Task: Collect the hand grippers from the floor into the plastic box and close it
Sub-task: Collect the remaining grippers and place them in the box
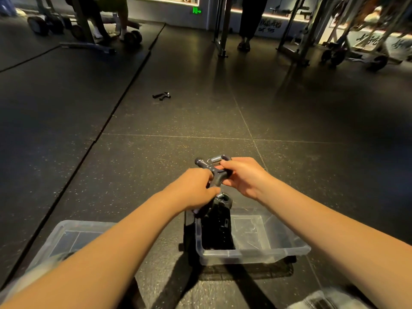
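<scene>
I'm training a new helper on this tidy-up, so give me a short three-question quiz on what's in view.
1. True or false: the left hand and right hand both hold the raised hand gripper.
2. Where is the lid? A on the plastic box; B on the floor beside it; C out of view.
3. How many grippers lie loose on the floor, away from the box?
Key: 1 true; 2 B; 3 one, the stray gripper.

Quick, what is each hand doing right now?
Left hand: closed, gripping the hand gripper.
Right hand: closed, gripping the same hand gripper.
</scene>
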